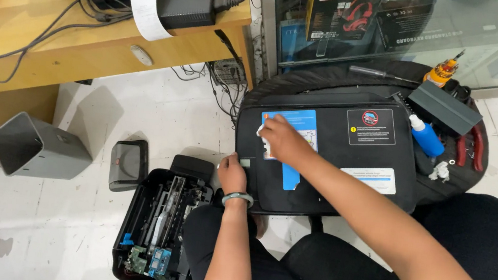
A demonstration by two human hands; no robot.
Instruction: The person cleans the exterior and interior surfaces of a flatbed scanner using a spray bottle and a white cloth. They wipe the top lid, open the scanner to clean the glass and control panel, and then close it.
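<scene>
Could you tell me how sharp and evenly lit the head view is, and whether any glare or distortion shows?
Head view: evenly lit and mostly sharp; the right hand on the black printer cover looks slightly soft; faint reflections on the glass cabinet front; soft shadows beside the grey bin; wide-angle bending at the edges.

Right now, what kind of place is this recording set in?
Probably an electronics repair shop. A printer with its cover off lies opened on the floor, pliers and a screwdriver lie by the black printer cover, and a glass display case holds boxed headsets.
</scene>
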